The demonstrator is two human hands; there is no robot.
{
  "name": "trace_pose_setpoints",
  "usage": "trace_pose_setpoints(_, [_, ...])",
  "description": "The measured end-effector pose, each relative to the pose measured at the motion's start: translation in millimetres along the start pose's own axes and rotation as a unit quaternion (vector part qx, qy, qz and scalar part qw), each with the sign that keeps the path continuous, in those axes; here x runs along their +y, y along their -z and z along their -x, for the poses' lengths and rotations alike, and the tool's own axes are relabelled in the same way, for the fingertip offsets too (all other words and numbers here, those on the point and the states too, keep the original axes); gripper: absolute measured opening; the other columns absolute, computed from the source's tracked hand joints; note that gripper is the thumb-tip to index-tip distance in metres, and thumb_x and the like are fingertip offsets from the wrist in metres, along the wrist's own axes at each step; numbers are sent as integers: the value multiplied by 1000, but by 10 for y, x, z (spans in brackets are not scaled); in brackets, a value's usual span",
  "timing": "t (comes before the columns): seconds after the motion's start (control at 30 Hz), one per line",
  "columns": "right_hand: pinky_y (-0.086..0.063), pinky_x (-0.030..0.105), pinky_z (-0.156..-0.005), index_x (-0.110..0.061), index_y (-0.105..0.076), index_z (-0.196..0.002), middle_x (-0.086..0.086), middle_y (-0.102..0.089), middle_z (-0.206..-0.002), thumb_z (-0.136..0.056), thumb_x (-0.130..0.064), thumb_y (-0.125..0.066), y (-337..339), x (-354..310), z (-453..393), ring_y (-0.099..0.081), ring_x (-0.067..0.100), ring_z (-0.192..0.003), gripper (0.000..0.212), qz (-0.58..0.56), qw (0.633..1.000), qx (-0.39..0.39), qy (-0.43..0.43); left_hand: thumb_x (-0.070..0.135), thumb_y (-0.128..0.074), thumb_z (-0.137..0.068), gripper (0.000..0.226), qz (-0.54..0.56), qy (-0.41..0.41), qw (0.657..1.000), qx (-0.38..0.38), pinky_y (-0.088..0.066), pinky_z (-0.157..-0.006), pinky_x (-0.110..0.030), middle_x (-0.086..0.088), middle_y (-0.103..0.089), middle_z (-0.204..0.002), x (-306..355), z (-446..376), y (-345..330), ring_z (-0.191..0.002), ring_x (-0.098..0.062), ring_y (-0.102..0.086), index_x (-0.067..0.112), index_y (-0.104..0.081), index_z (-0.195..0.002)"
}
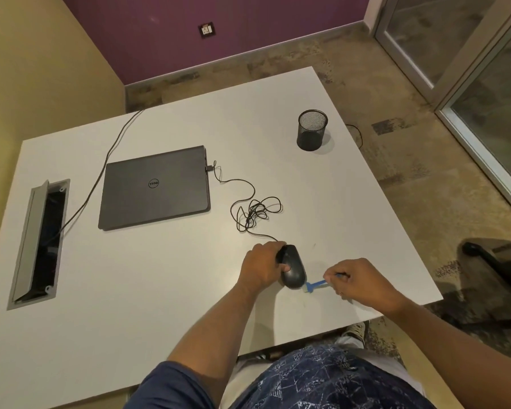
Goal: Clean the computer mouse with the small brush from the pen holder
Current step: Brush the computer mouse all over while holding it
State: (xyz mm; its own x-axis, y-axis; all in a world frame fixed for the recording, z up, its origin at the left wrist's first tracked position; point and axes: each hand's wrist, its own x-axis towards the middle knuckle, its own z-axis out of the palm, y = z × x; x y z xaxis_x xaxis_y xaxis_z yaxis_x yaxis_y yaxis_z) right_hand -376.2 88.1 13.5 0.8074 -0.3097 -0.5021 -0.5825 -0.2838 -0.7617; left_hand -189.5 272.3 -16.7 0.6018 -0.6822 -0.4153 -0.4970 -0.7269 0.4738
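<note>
Left hand (260,268): fingers clamped around the black mouse (291,268), thumb on its top.
Right hand (363,283): fingers pinching the handle of the small blue brush (314,285).
Brush: head touching the mouse's near end, low against the bench (160,276).
Mouse: on the white bench, near its right front edge; cord coiled behind, running to the closed laptop (154,188).
Pen holder (312,130): black mesh, upright, well apart at the far right.
</note>
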Motion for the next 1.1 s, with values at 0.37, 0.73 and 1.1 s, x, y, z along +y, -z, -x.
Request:
trace_pose_setpoints(0.37, [-55, 36, -57, -12, -83, -88, 9, -73, -64, -91, -12, -75, 110, 283, 6, -63, 17, -54, 9, -138, 986, 24, -86, 39, -77, -86, 66, -15, -5, 1000, -9, -47, -104, -42, 4, -61, -142, 28, 9, 37, -126, -26, -56, 27, -52, -146])
trace_pose_setpoints(0.73, [-50, 20, -50, -23, -82, -88, -10, -75, -70, -94, -14, -70, -198, 31, 6, -65, 3, -54, 16, -52, 998, -24, -6, 37, -78, -86, 67, -22, -12, 1000, -9, -47, -103, -43, 1, -62, -141, 23, 1, 44, -124, -29, -57, 25, -53, -146])
trace_pose_setpoints(1.1, [-55, 42, -64, -7, -81, -93, 15, -72, -70, -93, -9, -72, 249, 285, -41, -63, 23, -59, 9, -162, 981, 79, -71, 40, -78, -84, 69, -17, -4, 1000, -4, -46, -102, -40, 3, -63, -139, 20, -8, 29, -125, -26, -56, 28, -51, -146])
